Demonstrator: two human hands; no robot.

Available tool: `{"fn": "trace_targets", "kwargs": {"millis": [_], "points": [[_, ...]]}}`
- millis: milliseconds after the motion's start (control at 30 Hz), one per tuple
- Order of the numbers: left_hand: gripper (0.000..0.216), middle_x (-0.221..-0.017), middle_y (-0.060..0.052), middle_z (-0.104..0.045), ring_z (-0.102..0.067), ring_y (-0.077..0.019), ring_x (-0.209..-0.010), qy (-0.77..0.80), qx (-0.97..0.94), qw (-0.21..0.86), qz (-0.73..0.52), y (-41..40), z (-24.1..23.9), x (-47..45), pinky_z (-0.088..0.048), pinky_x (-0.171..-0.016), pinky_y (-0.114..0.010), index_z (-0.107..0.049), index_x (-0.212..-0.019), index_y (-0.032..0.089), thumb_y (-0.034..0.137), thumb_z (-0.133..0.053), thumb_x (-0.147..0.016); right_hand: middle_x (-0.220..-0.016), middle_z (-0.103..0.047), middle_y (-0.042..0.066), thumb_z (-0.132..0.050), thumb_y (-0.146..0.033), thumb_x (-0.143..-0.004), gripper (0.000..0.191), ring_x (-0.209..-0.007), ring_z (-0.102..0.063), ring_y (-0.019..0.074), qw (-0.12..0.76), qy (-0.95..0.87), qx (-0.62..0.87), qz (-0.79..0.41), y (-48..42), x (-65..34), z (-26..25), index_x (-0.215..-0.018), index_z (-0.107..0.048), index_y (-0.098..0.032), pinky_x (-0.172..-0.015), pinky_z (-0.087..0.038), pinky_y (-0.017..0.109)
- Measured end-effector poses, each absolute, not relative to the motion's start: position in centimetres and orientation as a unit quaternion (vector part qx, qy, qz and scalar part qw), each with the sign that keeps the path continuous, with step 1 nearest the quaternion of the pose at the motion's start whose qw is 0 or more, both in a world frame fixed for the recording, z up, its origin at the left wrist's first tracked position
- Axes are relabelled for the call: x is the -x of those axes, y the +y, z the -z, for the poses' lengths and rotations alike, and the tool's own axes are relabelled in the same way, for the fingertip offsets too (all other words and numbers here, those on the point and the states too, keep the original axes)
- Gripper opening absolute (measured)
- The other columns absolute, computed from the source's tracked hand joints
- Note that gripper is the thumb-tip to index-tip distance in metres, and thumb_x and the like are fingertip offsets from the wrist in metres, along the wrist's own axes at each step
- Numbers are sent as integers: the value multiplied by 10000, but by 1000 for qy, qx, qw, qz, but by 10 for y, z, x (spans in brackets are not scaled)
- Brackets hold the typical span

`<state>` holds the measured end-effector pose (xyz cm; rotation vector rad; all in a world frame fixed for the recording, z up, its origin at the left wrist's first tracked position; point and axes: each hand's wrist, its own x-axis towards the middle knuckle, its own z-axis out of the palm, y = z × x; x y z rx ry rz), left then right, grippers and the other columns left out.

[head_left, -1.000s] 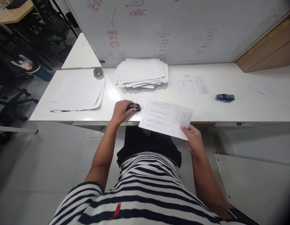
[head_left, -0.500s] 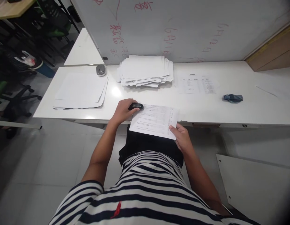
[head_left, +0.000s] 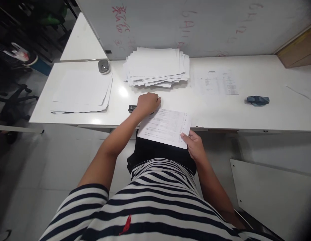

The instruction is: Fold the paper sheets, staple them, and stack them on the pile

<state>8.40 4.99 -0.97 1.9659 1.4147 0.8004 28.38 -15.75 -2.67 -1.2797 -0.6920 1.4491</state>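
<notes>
My right hand [head_left: 194, 146] pinches the near right corner of a printed sheet of paper [head_left: 165, 126] that lies half over the front edge of the white table [head_left: 245, 113]. My left hand [head_left: 147, 103] is curled, knuckles up, over a small black stapler [head_left: 132, 108] at the sheet's top left corner; only the stapler's left end shows beside the wrist. Behind my hands, against the whiteboard, sits a thick, untidy stack of white papers [head_left: 156, 67].
A thinner pile of blank sheets [head_left: 81, 93] lies at the left with a grey oval object [head_left: 103, 66] behind it. A single printed page [head_left: 218, 83] and a small dark blue object [head_left: 257, 100] lie to the right. Office chairs stand at far left; a white panel [head_left: 273, 197] lies on the floor.
My right hand has drawn the printed sheet leftward to the stapler. My left hand has shifted right and forward, now covering the stapler and the sheet's corner.
</notes>
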Motion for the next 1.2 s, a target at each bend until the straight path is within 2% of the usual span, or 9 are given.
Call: {"fn": "trace_targets", "kwargs": {"millis": [200, 333, 433, 500, 567, 767, 867, 1067, 1200], "points": [[505, -432, -16, -319, -518, -237, -604, 514, -777, 257, -257, 46, 6, -86, -409, -669, -391, -339, -449, 222, 486, -621, -774, -1075, -727, 49, -746, -455, -721, 428, -968, -680, 252, 520, -285, 540, -597, -158, -280, 32, -1076, -675, -227, -906, -525, 438], [438, -506, -7, -427, -498, -177, -587, 479, -751, 275, -363, 29, -29, -76, -411, -634, -334, -455, -547, 219, 517, -524, -860, -1090, -721, 54, -738, -460, -727, 425, -968, -679, 246, 532, -288, 541, -584, -159, -274, 32, -1075, -666, -226, -913, -518, 435], [384, -639, -15, -541, -524, -164, -670, 496, -711, 226, -444, 10, -48, -55, -420, -673, -314, -544, -678, 220, 503, -435, -913, -1059, -729, 53, -732, -451, -734, 401, -932, -684, 236, 544, -289, 546, -568, -157, -272, 31, -1055, -673, -219, -901, -518, 421], [317, -765, -35, -613, -554, -189, -801, 507, -739, 189, -402, -4, -49, -38, -424, -763, -332, -600, -787, 220, 474, -453, -907, -1017, -738, 48, -725, -449, -738, 387, -890, -688, 229, 548, -294, 557, -551, -152, -279, 28, -1040, -682, -211, -874, -525, 408], [271, -963, -57, -652, -545, -246, -981, 498, -790, 166, -315, -16, -41, -23, -407, -861, -374, -631, -933, 236, 478, -586, -818, -932, -748, 38, -735, -447, -720, 365, -807, -689, 221, 551, -294, 586, -517, -146, -296, 20, -988, -699, -202, -801, -541, 382], [333, -1013, -73, -633, -530, -276, -1003, 535, -788, 131, -274, -24, -5, -9, -405, -873, -393, -619, -999, 240, 474, -654, -764, -703, -712, -11, -772, -384, -668, 248, -579, -625, 169, 633, -278, 633, -348, -139, -365, -20, -837, -707, -215, -559, -509, 291], [339, -1014, -79, -637, -533, -283, -998, 537, -789, 123, -273, -22, -3, -10, -401, -870, -400, -620, -1009, 241, 477, -657, -767, -770, -724, -4, -745, -380, -697, 244, -642, -646, 174, 664, -279, 625, -301, -141, -370, -21, -875, -705, -217, -624, -531, 307], [500, -1178, -84, -589, -485, -290, -1123, 518, -806, 120, -261, -28, -8, -11, -368, -951, -413, -581, -1129, 242, 472, -725, -710, -878, -725, 24, -739, -372, -701, 325, -759, -664, 169, 661, -232, 635, -325, -146, -337, 2, -949, -697, -166, -752, -542, 329], [441, -1129, -68, -591, -485, -267, -1074, 524, -803, 116, -258, -26, -6, -11, -381, -901, -389, -581, -1081, 232, 455, -715, -726, -860, -697, 12, -700, -419, -742, 316, -808, -649, 165, 665, -285, 604, -334, -121, -317, -9, -942, -674, -175, -771, -539, 319]]}}
